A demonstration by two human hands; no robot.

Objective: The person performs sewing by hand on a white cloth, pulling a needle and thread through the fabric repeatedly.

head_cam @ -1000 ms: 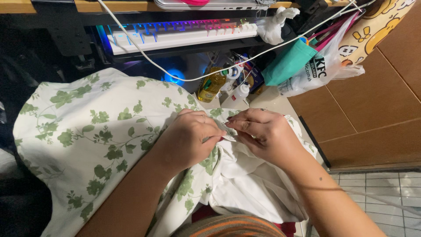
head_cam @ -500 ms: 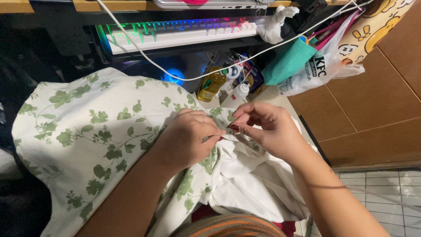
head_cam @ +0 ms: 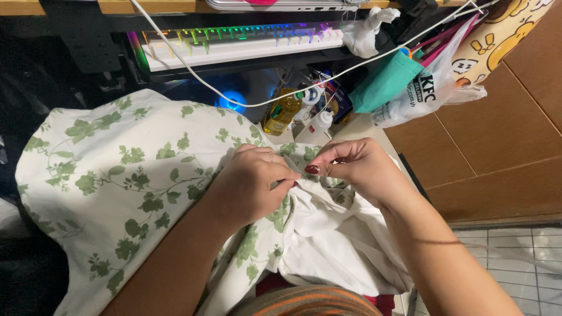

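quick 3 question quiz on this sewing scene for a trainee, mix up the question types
1. True or false: both hands touch the leaf-print cloth.
2. Which hand shows a dark red thumbnail? A) left hand B) right hand
3. Fill in: the lit keyboard sits on a tray ____ the desk top.

Key
1. True: both pinch the cloth where its edge bunches.
2. B
3. under
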